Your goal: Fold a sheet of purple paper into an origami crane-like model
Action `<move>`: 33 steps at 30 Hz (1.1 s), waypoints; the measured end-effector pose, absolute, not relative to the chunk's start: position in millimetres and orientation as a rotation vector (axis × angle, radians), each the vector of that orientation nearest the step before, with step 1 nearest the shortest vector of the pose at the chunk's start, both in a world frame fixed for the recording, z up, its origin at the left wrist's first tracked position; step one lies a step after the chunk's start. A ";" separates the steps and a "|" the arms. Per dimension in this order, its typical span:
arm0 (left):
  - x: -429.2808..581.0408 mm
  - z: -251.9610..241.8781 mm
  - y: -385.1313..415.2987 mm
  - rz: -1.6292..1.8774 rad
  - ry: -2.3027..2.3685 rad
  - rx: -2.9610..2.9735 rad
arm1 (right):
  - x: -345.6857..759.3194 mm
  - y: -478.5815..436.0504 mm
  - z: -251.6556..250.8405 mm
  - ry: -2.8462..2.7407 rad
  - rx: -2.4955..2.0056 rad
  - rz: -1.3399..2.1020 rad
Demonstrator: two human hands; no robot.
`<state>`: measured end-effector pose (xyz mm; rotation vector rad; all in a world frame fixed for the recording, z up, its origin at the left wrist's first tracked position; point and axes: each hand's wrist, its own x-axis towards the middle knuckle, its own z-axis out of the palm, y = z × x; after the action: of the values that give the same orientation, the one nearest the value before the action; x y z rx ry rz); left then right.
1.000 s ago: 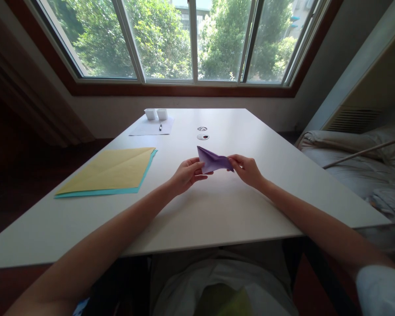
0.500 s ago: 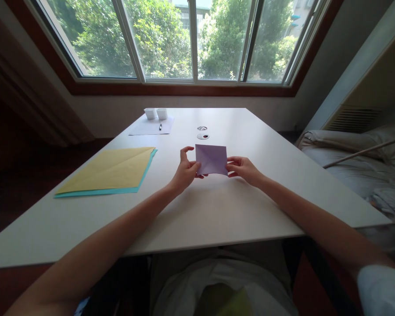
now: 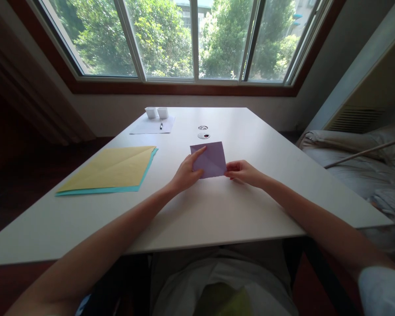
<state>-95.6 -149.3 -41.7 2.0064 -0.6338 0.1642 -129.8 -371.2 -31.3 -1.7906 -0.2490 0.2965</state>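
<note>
A purple paper square [image 3: 212, 159] lies on the white table [image 3: 217, 206] in front of me. My left hand [image 3: 186, 172] rests on its left part, index finger stretched out flat across the sheet, pressing it down. My right hand [image 3: 242, 171] pinches the paper's lower right corner between thumb and fingers.
A stack of yellow paper [image 3: 113, 168] over teal paper [image 3: 141, 181] lies to the left. At the far edge sit a white sheet [image 3: 151, 126] with a pen [image 3: 161, 126] and two small white cups [image 3: 156, 112]. Two round cable grommets [image 3: 203, 131] are beyond the purple paper. A bed stands right.
The purple paper was held up folded, then opened into a square and has come down flat onto the table. My left fingers moved onto its surface.
</note>
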 end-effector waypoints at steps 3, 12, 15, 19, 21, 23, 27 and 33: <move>-94.8 -41.4 -151.5 0.124 -0.540 1.926 | -131.0 -371.1 -30.2 -0.202 -1.765 0.329; -93.0 -43.1 -156.0 -0.184 -0.375 1.493 | -128.8 -372.5 -35.3 0.055 -1.556 0.295; -92.2 -45.5 -156.0 -0.242 -0.357 1.448 | -127.4 -374.7 -34.8 0.036 -1.563 0.291; -96.0 -43.0 -158.3 -0.275 -0.292 1.340 | -126.1 -376.7 -33.1 0.006 -1.573 0.256; -98.9 -38.2 -160.1 -0.307 -0.239 1.259 | -125.9 -377.8 -32.8 0.006 -1.565 0.255; -100.5 -33.1 -161.3 -0.352 -0.181 1.182 | -125.8 -379.0 -32.9 0.011 -1.543 0.273; -97.9 -32.4 -160.2 -0.365 -0.063 1.183 | -125.2 -380.3 -33.3 -0.024 -1.472 0.317; -101.1 -42.1 -156.0 0.093 -0.294 1.848 | -124.8 -373.7 -32.5 0.026 -1.466 0.170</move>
<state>-101.1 -156.0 -42.1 1.8482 -0.2942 0.0932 -124.8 -373.7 -32.5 -1.4658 0.0256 0.1702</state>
